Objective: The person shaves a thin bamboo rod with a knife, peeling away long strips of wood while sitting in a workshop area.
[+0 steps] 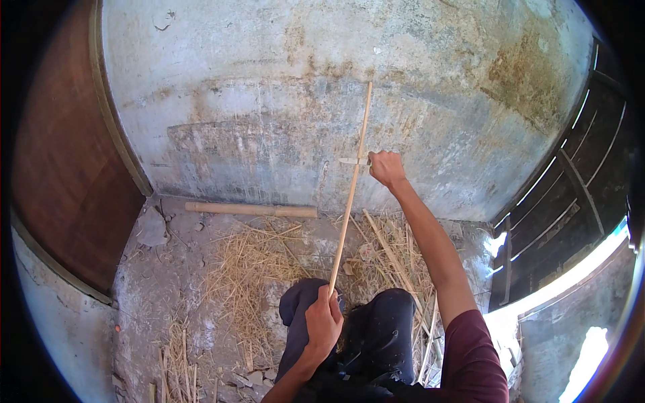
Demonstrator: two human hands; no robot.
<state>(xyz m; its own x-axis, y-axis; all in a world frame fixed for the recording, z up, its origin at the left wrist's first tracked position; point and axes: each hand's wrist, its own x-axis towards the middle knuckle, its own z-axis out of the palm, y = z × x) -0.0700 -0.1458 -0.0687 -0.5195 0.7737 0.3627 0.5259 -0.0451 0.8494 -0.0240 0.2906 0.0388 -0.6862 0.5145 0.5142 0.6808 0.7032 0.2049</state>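
A long, thin bamboo strip (351, 195) slants up and away from my lap toward the wall. Its near end is gripped in my left hand (324, 324), closed just above my knee. With my arm stretched forward, my right hand (387, 168) is closed round the handle of a knife (354, 161). The knife's blade points left and lies across the strip in its upper half. My right fist hides most of the handle.
Straw-like shavings (252, 265) litter the floor. A thick bamboo pole (252, 209) lies along the foot of the stained wall (269, 134). More bamboo pieces (393, 258) lie beyond my right knee. A brown door (64, 148) stands at left, dark slatted boards (564, 195) at right.
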